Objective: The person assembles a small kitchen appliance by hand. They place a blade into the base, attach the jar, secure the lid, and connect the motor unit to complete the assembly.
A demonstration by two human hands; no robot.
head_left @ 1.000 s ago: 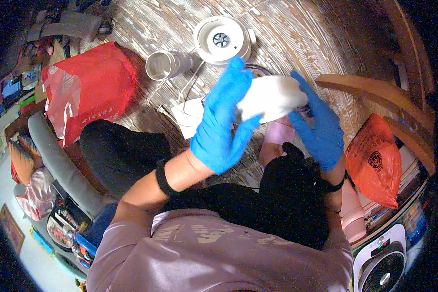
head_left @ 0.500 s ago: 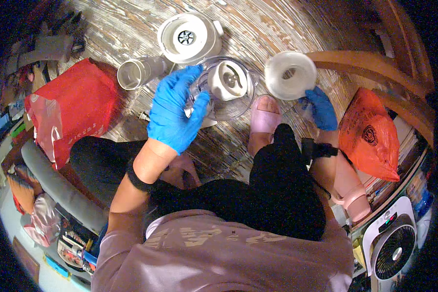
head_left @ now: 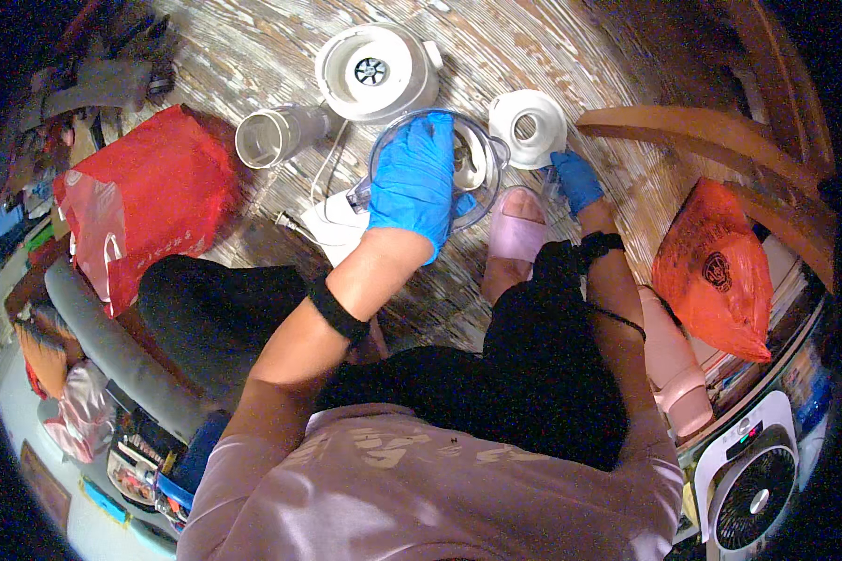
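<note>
My blue-gloved left hand [head_left: 410,187] reaches over a clear plastic bowl [head_left: 492,192] on the floor, its back covering much of the bowl. Inside sits a white round insert with a curved dark part [head_left: 472,154]; my left fingers bend down beside it, their tips hidden. Out to the right, my gloved right hand [head_left: 578,182] grips the near edge of a white round lid [head_left: 544,152] with a hole through its middle. A white motor base [head_left: 384,89] with a dark drive socket stands beyond the bowl. To its left lies a clear cup [head_left: 273,140].
A red bag [head_left: 154,192] stands at left and an orange-red plastic bag [head_left: 718,266] at right. Curved wooden legs [head_left: 669,122] reach in from the right. My pink-slippered foot [head_left: 518,220] is close to the bowl. A white fan [head_left: 756,486] stands at lower right.
My left hand has moved right, from the bowl's left side to over it. The white lid in my right hand has turned and shifted left, showing its hole and stepped rim.
</note>
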